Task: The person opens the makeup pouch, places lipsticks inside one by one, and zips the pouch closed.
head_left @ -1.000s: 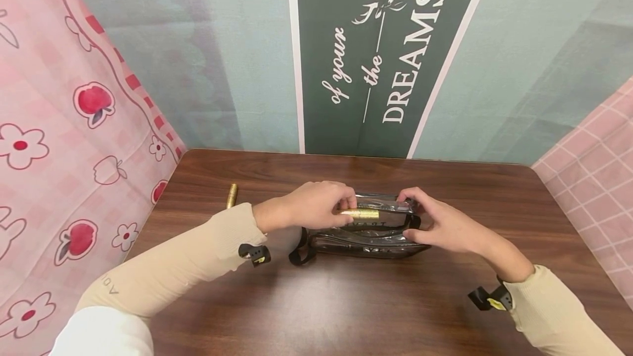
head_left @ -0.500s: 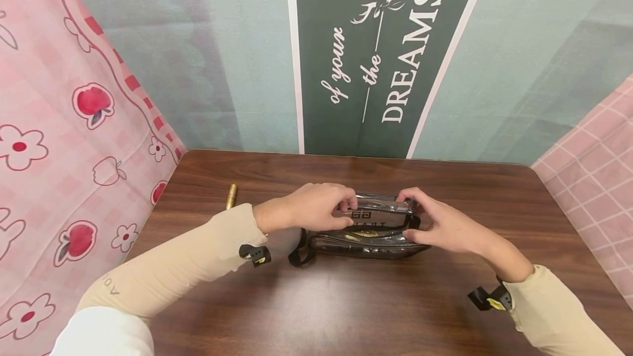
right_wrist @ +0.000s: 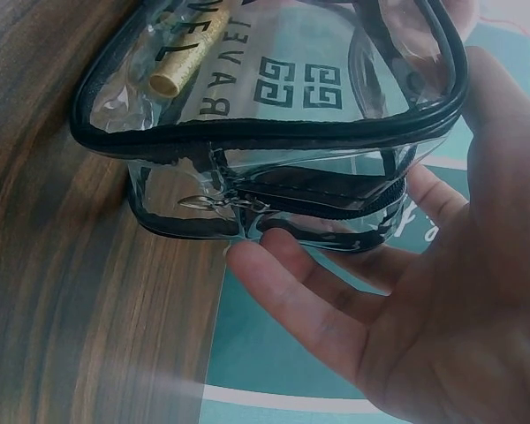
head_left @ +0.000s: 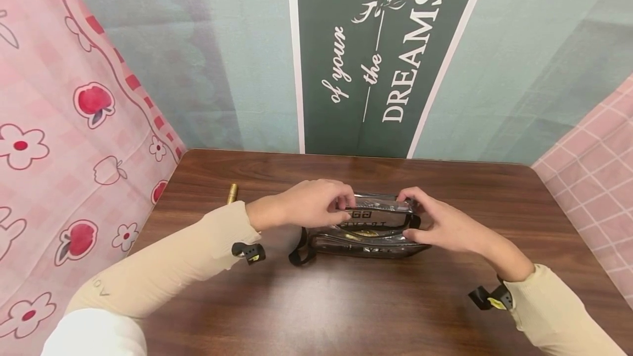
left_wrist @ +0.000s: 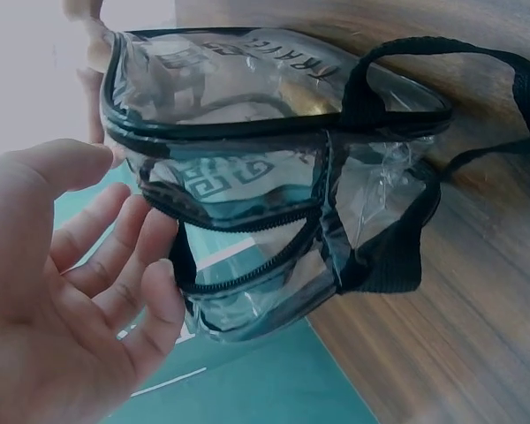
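A clear travel bag [head_left: 336, 245] with black trim stands on the table, its zipped top parted. Inside it lies a gold tube [right_wrist: 187, 64], seen through the plastic in the right wrist view. My left hand [head_left: 311, 203] is at the left end of the bag's mouth, fingers loosely bent with nothing between them. At the other end, my right hand [head_left: 445, 228] holds the bag, thumb on the near rim and fingers on the far side. A second gold tube [head_left: 232, 193] lies on the table beyond my left forearm.
The brown wooden table [head_left: 316, 306] ends at a printed cloth backdrop [head_left: 247, 59]. A pink patterned curtain [head_left: 44, 180] hangs on the left and a pink checked cloth [head_left: 598, 180] on the right. A black strap [head_left: 299, 254] sticks out from the bag's left end.
My left hand has let go of the gold tube, which dropped from the opening into the bag. That hand then shifted slightly left and up. My right hand has stayed on the bag.
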### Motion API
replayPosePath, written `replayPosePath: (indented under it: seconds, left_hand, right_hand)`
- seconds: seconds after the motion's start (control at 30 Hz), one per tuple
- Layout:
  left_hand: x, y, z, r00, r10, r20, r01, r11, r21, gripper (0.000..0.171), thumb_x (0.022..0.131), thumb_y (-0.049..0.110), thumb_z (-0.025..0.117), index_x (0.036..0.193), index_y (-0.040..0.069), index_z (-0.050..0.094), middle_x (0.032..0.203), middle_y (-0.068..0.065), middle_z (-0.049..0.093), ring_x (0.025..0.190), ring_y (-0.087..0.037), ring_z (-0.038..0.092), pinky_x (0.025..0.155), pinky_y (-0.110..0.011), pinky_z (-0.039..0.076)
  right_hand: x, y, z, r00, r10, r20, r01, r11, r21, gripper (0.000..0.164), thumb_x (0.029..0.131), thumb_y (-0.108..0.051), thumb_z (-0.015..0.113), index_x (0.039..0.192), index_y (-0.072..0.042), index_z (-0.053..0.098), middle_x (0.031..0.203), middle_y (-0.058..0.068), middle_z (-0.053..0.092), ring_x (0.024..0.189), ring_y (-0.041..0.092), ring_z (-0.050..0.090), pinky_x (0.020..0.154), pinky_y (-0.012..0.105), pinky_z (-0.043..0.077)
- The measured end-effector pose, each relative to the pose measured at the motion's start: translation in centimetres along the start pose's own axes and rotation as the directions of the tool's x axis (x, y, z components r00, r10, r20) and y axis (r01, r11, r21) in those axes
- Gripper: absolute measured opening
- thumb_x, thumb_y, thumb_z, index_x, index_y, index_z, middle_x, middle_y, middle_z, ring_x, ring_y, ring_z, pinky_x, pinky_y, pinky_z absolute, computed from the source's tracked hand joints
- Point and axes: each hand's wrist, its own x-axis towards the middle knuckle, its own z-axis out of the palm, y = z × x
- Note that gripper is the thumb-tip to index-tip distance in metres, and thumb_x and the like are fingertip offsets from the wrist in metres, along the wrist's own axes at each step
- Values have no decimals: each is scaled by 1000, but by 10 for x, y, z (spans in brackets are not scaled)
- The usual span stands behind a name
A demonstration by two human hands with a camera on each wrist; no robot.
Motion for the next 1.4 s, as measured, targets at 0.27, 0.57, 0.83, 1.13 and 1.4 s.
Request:
replayPosePath:
  seconds: [0.27,0.57,0.83,1.13,1.4]
  left_hand:
    - [-10,-7,-6,999,16,-39,-16,1000,-16,20,97,25,68,115,17,68,98,11,63,84,-4,58,72,-24,49]
    - [-26,-15,-14,999,13,-46,-14,1000,-25,18,97,22,68,113,15,68,97,9,63,84,-6,60,74,-24,50]
    - [-44,-29,-22,998,-18,-66,16,999,-34,16,96,20,68,111,15,67,94,10,64,86,-6,59,78,-28,51]
    - [-65,-46,-35,995,-68,-75,67,998,-19,17,95,18,69,110,12,67,98,6,67,89,-9,62,82,-32,53]
    - [-81,-65,-48,986,-143,-83,143,990,-5,15,96,19,69,109,13,67,96,5,67,88,-12,63,80,-35,54]
  right_hand:
    - [1,0,0,1000,0,4,0,1000,-24,60,85,-17,80,132,-25,44,116,4,61,90,16,58,63,27,49]
    - [1,1,0,1000,-1,3,1,1000,-18,60,85,-16,80,132,-25,44,117,3,60,90,18,59,63,27,50]
    - [1,1,0,1000,-6,2,6,1000,-17,60,85,-15,80,132,-24,44,116,3,60,89,17,59,62,27,49]
    - [1,0,-1,1000,-6,3,6,1000,-26,60,85,-16,80,132,-24,45,115,6,62,91,19,60,65,27,49]
    - [2,0,-1,1000,-6,8,6,1000,-22,59,85,-16,80,131,-24,45,109,9,63,86,18,60,62,27,48]
